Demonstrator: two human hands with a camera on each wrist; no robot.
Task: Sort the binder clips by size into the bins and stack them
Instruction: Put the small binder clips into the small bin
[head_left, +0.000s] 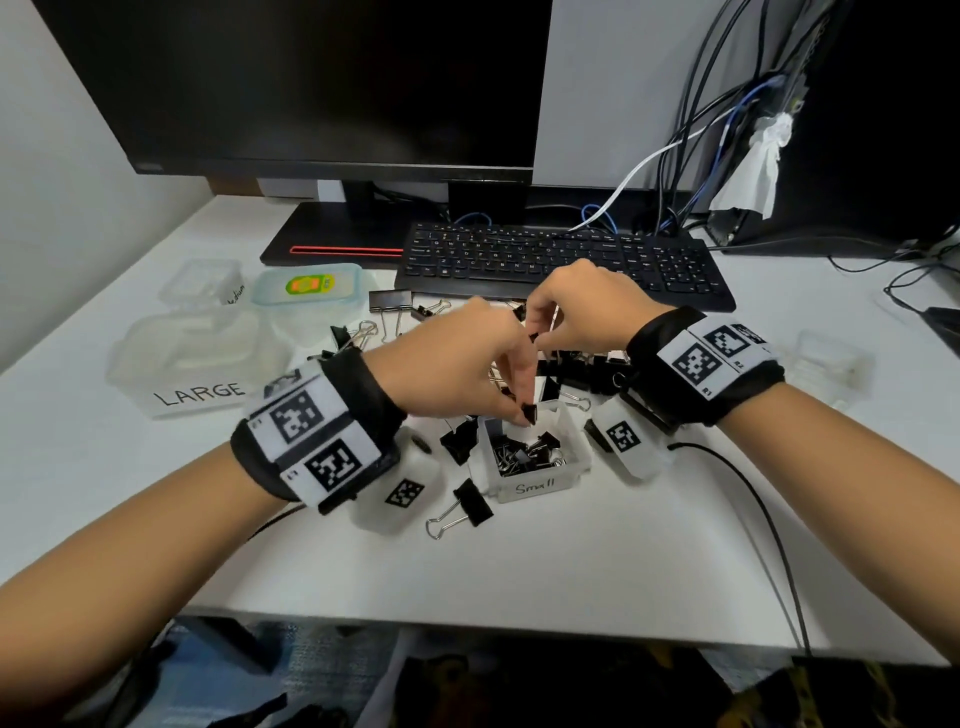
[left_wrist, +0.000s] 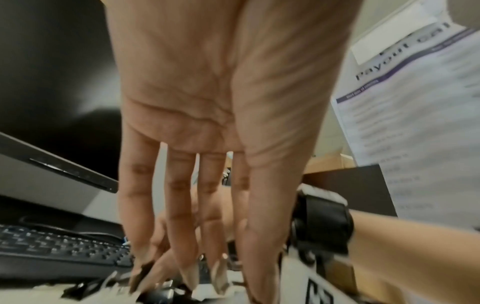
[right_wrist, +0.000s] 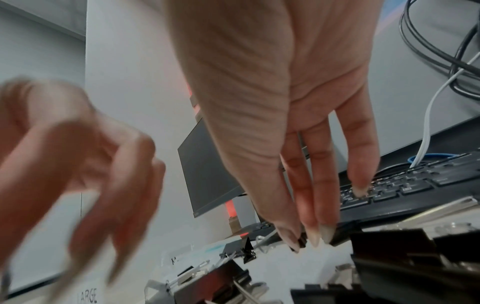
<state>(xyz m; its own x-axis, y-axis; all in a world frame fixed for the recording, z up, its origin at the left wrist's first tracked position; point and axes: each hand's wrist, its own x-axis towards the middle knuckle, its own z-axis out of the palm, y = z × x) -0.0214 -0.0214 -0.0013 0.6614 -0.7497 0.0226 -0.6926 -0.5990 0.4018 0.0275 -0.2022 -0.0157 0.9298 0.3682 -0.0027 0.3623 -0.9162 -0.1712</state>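
Observation:
The bin labelled Small (head_left: 563, 480) stands at the table's centre with several small black clips (head_left: 524, 452) inside. My left hand (head_left: 524, 410) reaches down over its far rim and pinches a small black clip (head_left: 530, 414) at its fingertips. My right hand (head_left: 537, 340) hovers just behind, over the loose pile of black binder clips (head_left: 576, 366). In the right wrist view its thumb and fingertips pinch another small black clip (right_wrist: 301, 241). The LARGE bin (head_left: 197, 374) and the medium bin (head_left: 202, 283) sit at the left.
A loose medium clip (head_left: 467, 506) lies in front of the Small bin. A green-lidded container (head_left: 306, 286) stands by the medium bin. A black keyboard (head_left: 561, 265) and a monitor lie behind the pile. A clear lid (head_left: 831, 364) rests at the right; cables trail nearby.

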